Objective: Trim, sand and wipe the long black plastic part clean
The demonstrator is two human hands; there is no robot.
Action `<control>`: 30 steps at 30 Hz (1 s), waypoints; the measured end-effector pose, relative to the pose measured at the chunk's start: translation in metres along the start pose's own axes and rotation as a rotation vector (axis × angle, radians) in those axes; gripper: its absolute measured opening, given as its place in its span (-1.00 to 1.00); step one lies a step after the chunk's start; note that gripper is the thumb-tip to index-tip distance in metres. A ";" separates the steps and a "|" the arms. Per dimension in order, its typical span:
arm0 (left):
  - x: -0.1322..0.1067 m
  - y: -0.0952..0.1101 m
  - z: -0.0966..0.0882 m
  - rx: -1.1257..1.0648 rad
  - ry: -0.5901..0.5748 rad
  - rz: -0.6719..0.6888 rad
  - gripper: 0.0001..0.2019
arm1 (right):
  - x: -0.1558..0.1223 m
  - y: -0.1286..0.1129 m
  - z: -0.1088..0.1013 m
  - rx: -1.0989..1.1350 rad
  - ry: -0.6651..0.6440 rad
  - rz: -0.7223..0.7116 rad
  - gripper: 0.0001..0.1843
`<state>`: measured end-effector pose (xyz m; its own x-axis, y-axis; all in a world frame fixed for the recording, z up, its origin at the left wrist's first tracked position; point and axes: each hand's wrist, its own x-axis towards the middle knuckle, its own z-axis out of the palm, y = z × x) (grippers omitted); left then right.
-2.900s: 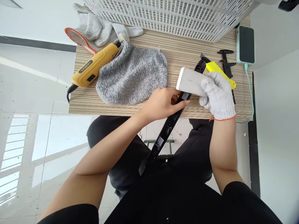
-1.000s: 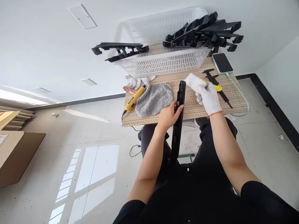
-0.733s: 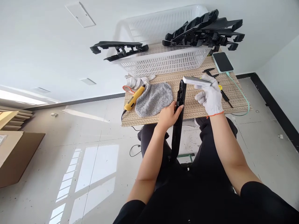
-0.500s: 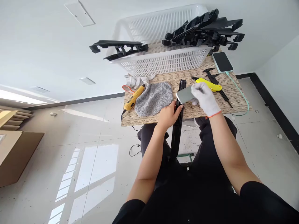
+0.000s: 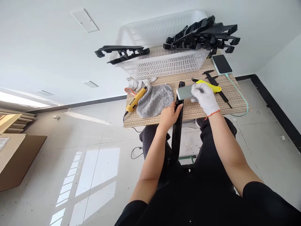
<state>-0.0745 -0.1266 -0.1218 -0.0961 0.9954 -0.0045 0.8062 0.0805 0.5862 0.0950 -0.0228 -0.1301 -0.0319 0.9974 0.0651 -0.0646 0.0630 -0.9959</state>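
Black strip (image 5: pixel 176 135) clasped in my left hand (image 5: pixel 168 115), grey block (image 5: pixel 184 92) pinched by my gloved right hand (image 5: pixel 205 97) across it; seemingly a rubbing step, steady bracing called for next.

Bright, cool daylight, strongest on the left; hard floor glare, deep blacks and a wide-angle lean.
White window-shaped reflections lie across the glossy floor (image 5: pixel 128 182), left of the person's legs; a strip low at the far left burns out nearly to white; the wall (image 5: pixel 51 40) is evenly pale, with a faint, soft shadow beside the white basket (image 5: pixel 162 66); the cardboard box (image 5: pixel 25 163) shows a darker side under its lighter top; black shirt (image 5: pixel 197 201) and trousers (image 5: pixel 201 160) merge into one dark mass; the gloved right hand (image 5: pixel 204 95) is too pale to show much knit; the tabletop (image 5: pixel 191 108) looks fairly crisp; forearms stretch towards the lower edge.
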 end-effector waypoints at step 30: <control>-0.018 -0.032 -0.029 -1.679 0.194 -0.051 -0.62 | -0.096 -0.041 -0.028 -0.327 -0.541 0.399 -0.77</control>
<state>-0.1157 -0.1487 -0.1169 -0.2687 0.9627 -0.0319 -0.6531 -0.1578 0.7407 0.1282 -0.1200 -0.0969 -0.4828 0.7947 -0.3678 0.3519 -0.2085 -0.9125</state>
